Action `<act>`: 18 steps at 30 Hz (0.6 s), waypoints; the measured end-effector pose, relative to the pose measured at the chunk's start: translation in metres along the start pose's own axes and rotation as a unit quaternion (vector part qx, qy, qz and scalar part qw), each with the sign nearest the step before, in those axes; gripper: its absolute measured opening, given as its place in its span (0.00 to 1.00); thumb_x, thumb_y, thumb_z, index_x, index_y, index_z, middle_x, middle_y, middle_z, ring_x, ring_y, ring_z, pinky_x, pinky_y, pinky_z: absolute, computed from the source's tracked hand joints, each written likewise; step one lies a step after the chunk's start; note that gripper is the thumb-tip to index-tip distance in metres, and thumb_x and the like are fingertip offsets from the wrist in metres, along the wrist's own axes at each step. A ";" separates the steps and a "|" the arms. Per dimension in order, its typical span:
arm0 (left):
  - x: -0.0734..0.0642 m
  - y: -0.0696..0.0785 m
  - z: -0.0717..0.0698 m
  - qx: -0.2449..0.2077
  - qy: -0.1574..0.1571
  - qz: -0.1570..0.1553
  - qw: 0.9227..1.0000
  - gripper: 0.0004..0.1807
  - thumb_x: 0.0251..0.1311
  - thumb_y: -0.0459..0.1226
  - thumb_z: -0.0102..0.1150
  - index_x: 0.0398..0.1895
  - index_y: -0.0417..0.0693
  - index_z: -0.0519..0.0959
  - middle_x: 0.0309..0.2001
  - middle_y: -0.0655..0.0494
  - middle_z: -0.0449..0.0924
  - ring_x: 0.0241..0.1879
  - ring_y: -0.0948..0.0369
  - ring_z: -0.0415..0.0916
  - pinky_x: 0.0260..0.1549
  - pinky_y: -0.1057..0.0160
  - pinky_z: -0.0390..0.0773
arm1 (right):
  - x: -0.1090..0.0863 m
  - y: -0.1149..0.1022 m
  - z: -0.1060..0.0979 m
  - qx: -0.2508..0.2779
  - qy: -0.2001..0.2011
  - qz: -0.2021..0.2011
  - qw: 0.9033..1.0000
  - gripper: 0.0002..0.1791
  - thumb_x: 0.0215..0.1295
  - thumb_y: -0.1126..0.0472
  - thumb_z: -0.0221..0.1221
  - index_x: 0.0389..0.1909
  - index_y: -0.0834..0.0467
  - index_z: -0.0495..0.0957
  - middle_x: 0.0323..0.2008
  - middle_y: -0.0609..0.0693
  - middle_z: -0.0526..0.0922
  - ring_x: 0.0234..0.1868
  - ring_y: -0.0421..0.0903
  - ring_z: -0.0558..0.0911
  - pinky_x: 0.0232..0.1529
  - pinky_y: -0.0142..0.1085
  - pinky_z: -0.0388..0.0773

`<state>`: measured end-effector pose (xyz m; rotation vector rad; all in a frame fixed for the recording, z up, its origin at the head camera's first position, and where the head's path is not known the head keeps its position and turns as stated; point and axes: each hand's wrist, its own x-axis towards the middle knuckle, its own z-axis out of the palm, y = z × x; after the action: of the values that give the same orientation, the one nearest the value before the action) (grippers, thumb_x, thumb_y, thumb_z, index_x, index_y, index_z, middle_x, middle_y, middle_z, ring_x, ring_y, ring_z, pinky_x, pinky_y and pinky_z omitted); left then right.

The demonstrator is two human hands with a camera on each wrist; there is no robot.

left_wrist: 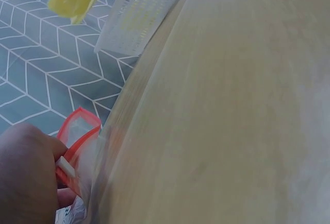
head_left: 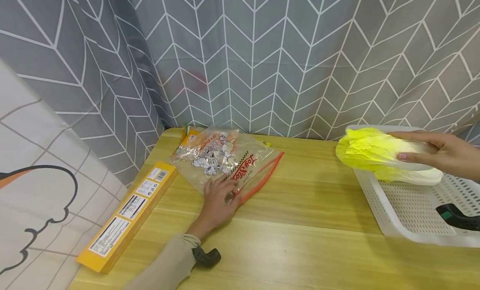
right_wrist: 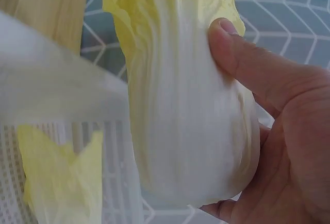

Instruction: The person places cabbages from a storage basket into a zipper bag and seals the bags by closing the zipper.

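A white-labelled orange box point(head_left: 128, 216) lies on the wooden table point(head_left: 300, 231) before a grey patterned curtain point(head_left: 258, 65).

Cabbage point(head_left: 369, 146) over basket point(head_left: 423, 238), bag point(head_left: 213, 156) on table point(head_left: 307, 248).
I see the cabbage's yellow end pointing left, base white; the bag is clear, printed, red-edged, its mouth seemingly parted.

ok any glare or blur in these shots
Head view: glints on the clear bag, pale sheen on the tabletop; left wrist view: hazy and soft, tabletop washed out; right wrist view: basket rim blurred, cabbage in the right hand clearer.
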<state>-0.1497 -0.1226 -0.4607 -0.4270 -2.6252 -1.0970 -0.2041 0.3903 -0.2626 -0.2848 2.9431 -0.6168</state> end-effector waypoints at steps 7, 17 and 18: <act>-0.001 0.000 0.000 -0.006 0.002 0.001 1.000 0.09 0.60 0.42 0.65 0.25 0.58 0.75 0.60 0.53 0.83 0.74 0.43 0.64 0.73 0.30 0.39 | 0.013 -0.029 0.019 0.026 0.007 -0.095 0.995 0.33 0.70 0.56 0.64 0.74 0.44 0.68 0.66 0.26 0.68 0.44 0.19 0.72 0.38 0.25 0.72; -0.001 -0.002 0.001 -0.003 -0.003 -0.001 1.000 0.10 0.62 0.42 0.64 0.25 0.58 0.75 0.61 0.55 0.83 0.74 0.43 0.63 0.73 0.29 0.38 | 0.025 -0.068 0.046 0.069 -0.009 -0.125 0.990 0.31 0.71 0.56 0.63 0.74 0.41 0.67 0.74 0.50 0.69 0.60 0.24 0.69 0.46 0.23 0.74; 0.000 -0.002 0.002 -0.002 -0.004 -0.001 1.000 0.10 0.62 0.42 0.64 0.25 0.58 0.75 0.61 0.55 0.83 0.74 0.43 0.63 0.73 0.29 0.38 | 0.025 -0.071 0.050 0.069 -0.009 -0.125 0.990 0.31 0.71 0.56 0.62 0.73 0.41 0.68 0.73 0.50 0.69 0.60 0.25 0.69 0.48 0.24 0.73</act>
<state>-0.1504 -0.1231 -0.4634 -0.4315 -2.6301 -1.1045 -0.2100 0.3018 -0.2806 -0.6467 2.8525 -0.8402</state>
